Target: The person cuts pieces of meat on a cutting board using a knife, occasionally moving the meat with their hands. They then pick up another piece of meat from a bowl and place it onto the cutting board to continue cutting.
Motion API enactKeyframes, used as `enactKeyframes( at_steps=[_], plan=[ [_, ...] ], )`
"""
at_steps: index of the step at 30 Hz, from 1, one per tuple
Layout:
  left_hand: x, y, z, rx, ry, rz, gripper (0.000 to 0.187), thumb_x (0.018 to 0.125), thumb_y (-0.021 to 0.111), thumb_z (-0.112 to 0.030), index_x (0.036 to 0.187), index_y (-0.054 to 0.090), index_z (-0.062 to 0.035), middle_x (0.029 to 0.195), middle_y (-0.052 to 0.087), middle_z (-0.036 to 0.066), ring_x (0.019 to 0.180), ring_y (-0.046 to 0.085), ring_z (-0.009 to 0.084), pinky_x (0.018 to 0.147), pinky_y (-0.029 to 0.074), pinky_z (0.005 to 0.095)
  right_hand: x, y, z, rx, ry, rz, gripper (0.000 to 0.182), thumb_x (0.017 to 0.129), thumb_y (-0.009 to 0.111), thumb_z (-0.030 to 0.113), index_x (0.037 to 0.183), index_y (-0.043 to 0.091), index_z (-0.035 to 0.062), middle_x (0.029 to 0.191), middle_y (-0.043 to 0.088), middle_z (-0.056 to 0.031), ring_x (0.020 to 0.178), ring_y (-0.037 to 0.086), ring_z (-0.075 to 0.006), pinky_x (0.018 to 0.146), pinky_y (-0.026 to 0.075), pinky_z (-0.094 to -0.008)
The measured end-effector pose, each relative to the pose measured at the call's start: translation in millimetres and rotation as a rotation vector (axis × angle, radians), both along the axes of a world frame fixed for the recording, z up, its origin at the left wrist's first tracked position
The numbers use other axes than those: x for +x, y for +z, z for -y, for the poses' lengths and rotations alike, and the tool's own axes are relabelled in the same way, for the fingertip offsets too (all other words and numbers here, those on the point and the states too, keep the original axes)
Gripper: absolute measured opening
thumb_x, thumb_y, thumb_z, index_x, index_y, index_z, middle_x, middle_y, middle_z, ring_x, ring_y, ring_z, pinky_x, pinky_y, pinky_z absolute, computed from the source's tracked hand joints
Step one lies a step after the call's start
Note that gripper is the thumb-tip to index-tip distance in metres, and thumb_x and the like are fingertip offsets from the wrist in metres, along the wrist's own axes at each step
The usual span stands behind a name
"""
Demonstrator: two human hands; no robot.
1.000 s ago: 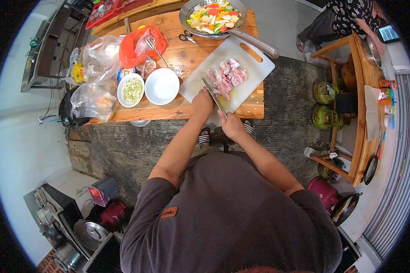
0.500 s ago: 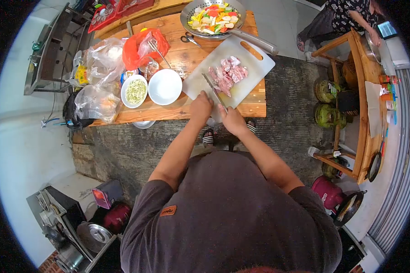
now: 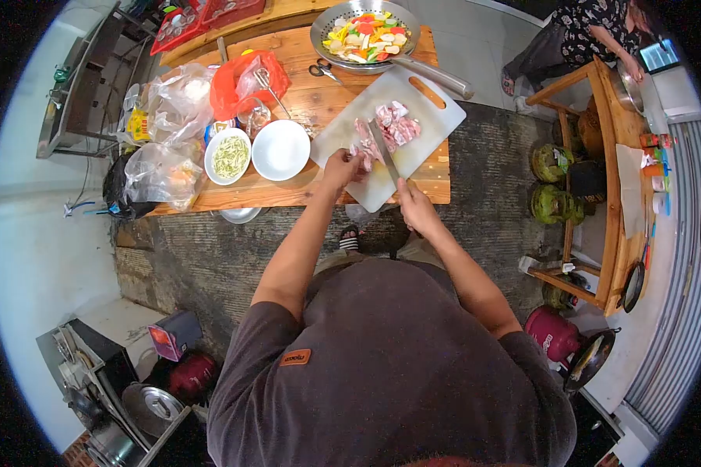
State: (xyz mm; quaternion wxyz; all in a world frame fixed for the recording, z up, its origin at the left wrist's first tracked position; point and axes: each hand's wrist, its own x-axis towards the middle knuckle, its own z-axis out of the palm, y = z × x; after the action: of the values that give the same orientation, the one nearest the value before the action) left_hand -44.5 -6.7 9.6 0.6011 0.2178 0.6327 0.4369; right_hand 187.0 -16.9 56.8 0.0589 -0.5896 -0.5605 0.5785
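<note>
A white cutting board (image 3: 442, 118) lies at an angle on the wooden table, with chunks of raw meat (image 3: 401, 126) on it. My right hand (image 3: 417, 208) grips the handle of a knife (image 3: 384, 152), whose blade points away from me, its tip among the meat. At the board's left edge, my left hand (image 3: 343, 168) is closed, its fingertips on a small piece of meat left of the blade. A white bowl (image 3: 281, 150) and a bowl of pale green shreds (image 3: 230, 157) stand left of that hand.
A perforated metal pan (image 3: 325, 48) of cut vegetables stands behind the board, its handle reaching over the corner. Scissors (image 3: 324, 70), a red plastic bag (image 3: 230, 82) and clear bags (image 3: 167, 167) lie leftward. Another person (image 3: 592, 39) stands at the far-right wooden table (image 3: 617, 202).
The knife has swung upright and moved farther onto the board, into the meat. My right hand has shifted right and nearer to me. My left hand has come to the meat piece.
</note>
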Motion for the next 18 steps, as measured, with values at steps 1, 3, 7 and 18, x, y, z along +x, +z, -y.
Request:
enactKeyframes(
  at_steps=[1,3,7,18],
  plan=[
    [1.7,8.9,-4.6,-0.039,-0.050,-0.210,0.040,0.096,0.069,-0.027,0.118,0.058,0.0047,0.088,0.070,0.012,0.084,0.072,0.0217,0.075,0.059,0.0317,3.5,-0.8,2.3,0.002,-0.004,0.005,0.070,0.106,0.035,0.058,0.124,0.063,-0.0031,0.112,0.068,-0.0276,0.108,0.066,-0.0395,0.097,0.048,-0.0445],
    [2.1,7.0,-9.3,-0.078,-0.098,-0.416,0.043,0.094,0.072,-0.028,0.117,0.058,0.0051,0.082,0.070,0.013,0.082,0.072,0.0235,0.075,0.059,0.0336,11.8,-4.9,7.9,0.015,-0.035,-0.018,0.069,0.106,0.036,0.058,0.132,0.060,-0.0014,0.121,0.066,-0.0295,0.116,0.063,-0.0414,0.101,0.046,-0.0448],
    [-4.0,-16.3,-9.3,0.003,-0.103,-0.777,0.044,0.089,0.073,-0.029,0.111,0.060,0.0053,0.084,0.072,0.020,0.084,0.072,0.0332,0.076,0.056,0.0404,22.8,-14.3,18.4,0.131,-0.085,-0.160,0.053,0.107,0.038,0.057,0.087,0.047,0.0084,0.057,0.038,0.0027,0.040,0.036,-0.0101,0.038,0.033,-0.0296],
    [-26.5,-51.0,8.7,0.179,-0.087,-0.686,0.032,0.091,0.063,-0.015,0.118,0.059,0.0011,0.096,0.072,0.025,0.076,0.072,0.0326,0.067,0.057,0.0413,14.8,3.5,31.7,-0.048,-0.029,-0.149,0.054,0.106,0.038,0.060,0.086,0.046,0.0103,0.055,0.036,0.0028,0.040,0.034,-0.0111,0.038,0.031,-0.0304]
  ],
)
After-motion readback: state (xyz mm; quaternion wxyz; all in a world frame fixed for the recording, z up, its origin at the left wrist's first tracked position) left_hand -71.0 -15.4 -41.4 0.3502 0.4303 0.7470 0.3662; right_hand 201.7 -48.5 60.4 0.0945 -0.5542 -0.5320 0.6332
